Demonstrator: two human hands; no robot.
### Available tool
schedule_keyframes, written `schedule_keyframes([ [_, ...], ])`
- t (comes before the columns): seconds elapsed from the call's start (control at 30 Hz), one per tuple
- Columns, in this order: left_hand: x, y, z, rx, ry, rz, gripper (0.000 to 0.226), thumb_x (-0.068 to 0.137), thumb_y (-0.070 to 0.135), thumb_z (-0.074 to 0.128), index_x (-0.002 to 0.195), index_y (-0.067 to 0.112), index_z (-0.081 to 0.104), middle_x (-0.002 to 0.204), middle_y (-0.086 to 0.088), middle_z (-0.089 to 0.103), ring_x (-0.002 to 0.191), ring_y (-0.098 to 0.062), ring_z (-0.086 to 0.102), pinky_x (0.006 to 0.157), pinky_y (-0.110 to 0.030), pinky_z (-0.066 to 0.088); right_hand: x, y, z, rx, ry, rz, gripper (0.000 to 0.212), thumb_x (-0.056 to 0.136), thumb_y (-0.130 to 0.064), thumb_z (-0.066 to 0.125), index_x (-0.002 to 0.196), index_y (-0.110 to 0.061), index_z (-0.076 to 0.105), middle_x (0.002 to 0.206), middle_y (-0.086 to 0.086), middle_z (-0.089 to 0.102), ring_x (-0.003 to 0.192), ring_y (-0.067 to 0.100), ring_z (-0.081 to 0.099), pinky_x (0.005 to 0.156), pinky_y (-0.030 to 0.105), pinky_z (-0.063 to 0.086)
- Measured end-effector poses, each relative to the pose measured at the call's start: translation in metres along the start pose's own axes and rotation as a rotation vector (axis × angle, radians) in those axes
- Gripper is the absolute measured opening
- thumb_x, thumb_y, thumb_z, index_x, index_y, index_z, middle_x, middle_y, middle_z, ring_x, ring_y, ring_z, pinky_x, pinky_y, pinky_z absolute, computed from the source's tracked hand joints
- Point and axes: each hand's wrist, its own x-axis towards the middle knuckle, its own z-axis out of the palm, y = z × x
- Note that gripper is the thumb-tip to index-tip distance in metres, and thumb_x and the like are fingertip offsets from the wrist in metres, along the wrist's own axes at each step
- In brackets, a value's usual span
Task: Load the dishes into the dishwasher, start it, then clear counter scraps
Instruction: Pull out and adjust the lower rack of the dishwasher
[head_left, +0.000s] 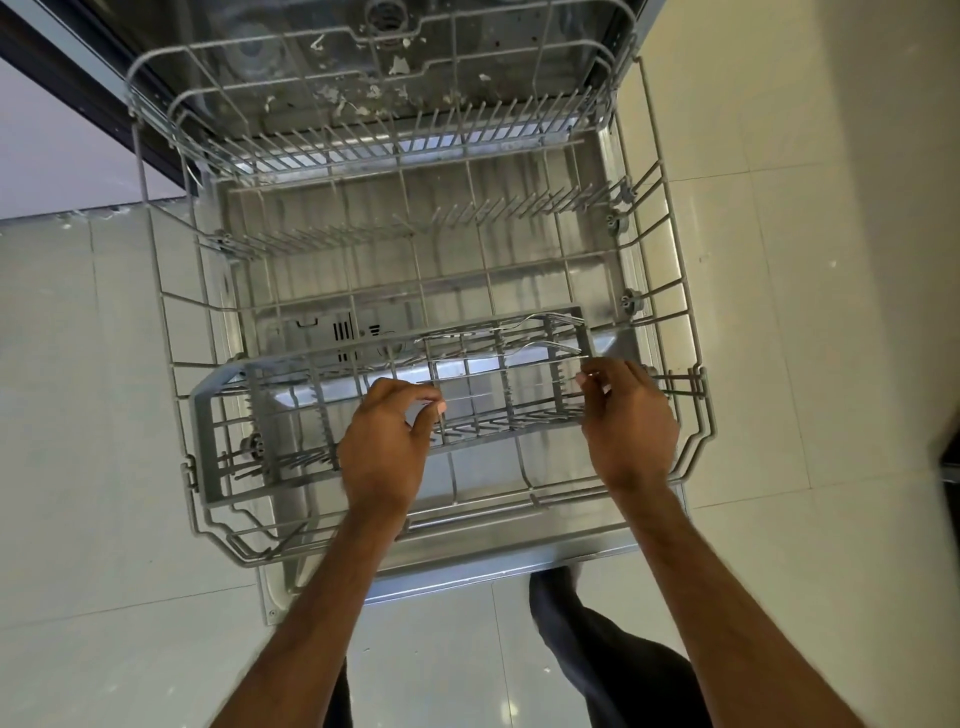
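Observation:
The dishwasher stands open with its lower rack (691, 332) pulled out over the lowered door (467, 566). A grey cutlery tray (208, 415) lies across the front of this rack. A few forks (550, 348) rest flat in the tray's right half. My left hand (384, 452) hovers over the tray's middle, thumb and fingers pinched on a thin metal utensil that is hard to make out. At the tray's right end, my right hand (628, 421) has its fingertips pinched on the end of a fork. No plates or cups are visible in either rack.
The upper rack (171, 114) is pulled partly out above, with white scraps on the tub floor behind it. Pale floor tiles (93, 364) lie on both sides of the door. A dark-trousered leg (597, 639) stands right of the door's front edge. A cabinet face rises at right.

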Motion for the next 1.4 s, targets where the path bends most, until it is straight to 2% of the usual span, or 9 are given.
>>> schedule_keyframes([
  [0.07, -0.001, -0.001, -0.003, 0.022, 0.039, 0.013, 0.013, 0.094, 0.031, 0.066, 0.101, 0.024, 0.074, 0.102, 0.010, 0.068, 0.080, -0.012, 0.065, 0.065, -0.028, 0.054, 0.001, 0.000, 0.000, 0.009, 0.034, 0.008, 0.017, 0.099, -0.028, 0.056, 0.109, -0.020, 0.067, 0.106, -0.001, 0.065, 0.093, 0.019, 0.060, 0.066, 0.025, 0.039],
  [0.2, 0.000, 0.002, -0.008, 0.083, 0.081, -0.040, 0.011, 0.093, 0.028, 0.066, 0.098, 0.023, 0.074, 0.097, 0.010, 0.073, 0.076, -0.010, 0.065, 0.062, -0.012, 0.039, 0.003, 0.003, 0.001, 0.033, 0.032, 0.040, 0.014, 0.097, -0.022, 0.059, 0.108, -0.020, 0.068, 0.108, -0.002, 0.064, 0.098, 0.019, 0.060, 0.068, 0.028, 0.047],
  [0.37, 0.001, 0.002, -0.004, 0.070, 0.060, -0.062, 0.009, 0.092, 0.028, 0.069, 0.096, 0.024, 0.075, 0.095, 0.010, 0.075, 0.073, -0.006, 0.065, 0.060, -0.012, 0.039, 0.003, 0.001, 0.001, 0.034, 0.010, 0.055, 0.014, 0.096, -0.020, 0.062, 0.107, -0.020, 0.070, 0.109, -0.001, 0.064, 0.097, 0.019, 0.061, 0.068, 0.028, 0.047],
  [0.57, 0.000, 0.001, -0.004, 0.043, 0.112, -0.071, 0.016, 0.095, 0.035, 0.063, 0.102, 0.025, 0.073, 0.094, 0.010, 0.075, 0.069, -0.010, 0.067, 0.058, -0.021, 0.047, 0.004, 0.002, -0.001, 0.033, 0.026, 0.055, 0.015, 0.098, -0.022, 0.059, 0.111, -0.020, 0.067, 0.112, 0.000, 0.063, 0.098, 0.019, 0.060, 0.065, 0.024, 0.037],
  [0.73, 0.002, 0.004, 0.005, 0.055, 0.161, -0.112, 0.031, 0.098, 0.036, 0.060, 0.125, 0.022, 0.064, 0.102, 0.008, 0.073, 0.069, -0.014, 0.066, 0.060, -0.031, 0.055, 0.005, -0.001, 0.002, -0.031, 0.079, -0.045, 0.029, 0.097, -0.017, 0.058, 0.125, -0.016, 0.062, 0.121, 0.007, 0.061, 0.109, 0.026, 0.054, 0.081, 0.041, 0.052],
  [0.83, 0.001, 0.004, 0.008, 0.077, 0.131, -0.095, 0.030, 0.098, 0.035, 0.058, 0.125, 0.023, 0.065, 0.102, 0.004, 0.075, 0.075, -0.017, 0.068, 0.062, -0.034, 0.057, 0.007, 0.003, 0.003, -0.039, 0.082, -0.048, 0.031, 0.096, -0.017, 0.057, 0.126, -0.015, 0.062, 0.122, 0.007, 0.061, 0.110, 0.027, 0.053, 0.087, 0.048, 0.051],
  [1.0, -0.005, 0.008, -0.013, 0.105, 0.139, -0.117, 0.029, 0.100, 0.031, 0.056, 0.126, 0.024, 0.065, 0.104, 0.002, 0.074, 0.080, -0.019, 0.069, 0.066, -0.033, 0.057, -0.008, 0.002, -0.011, -0.077, 0.049, -0.066, 0.034, 0.095, -0.018, 0.057, 0.130, -0.017, 0.059, 0.127, 0.006, 0.059, 0.115, 0.028, 0.052, 0.093, 0.050, 0.048],
  [1.2, -0.034, 0.026, -0.079, 0.167, 0.093, -0.147, 0.030, 0.101, 0.032, 0.053, 0.128, 0.024, 0.063, 0.109, -0.001, 0.073, 0.086, -0.022, 0.071, 0.070, -0.039, 0.060, -0.041, -0.056, -0.046, -0.101, -0.026, -0.247, 0.035, 0.096, -0.020, 0.055, 0.131, -0.016, 0.058, 0.127, 0.005, 0.059, 0.118, 0.026, 0.051, 0.098, 0.047, 0.045],
  [1.4, -0.037, 0.071, -0.212, 0.211, 0.136, -0.191, 0.037, 0.099, 0.027, 0.055, 0.136, 0.025, 0.058, 0.122, -0.007, 0.068, 0.106, -0.030, 0.066, 0.084, -0.047, 0.056, -0.051, -0.202, -0.103, -0.085, -0.078, -0.441, 0.034, 0.096, -0.015, 0.056, 0.130, -0.015, 0.058, 0.131, 0.005, 0.058, 0.121, 0.025, 0.052, 0.099, 0.048, 0.046],
])
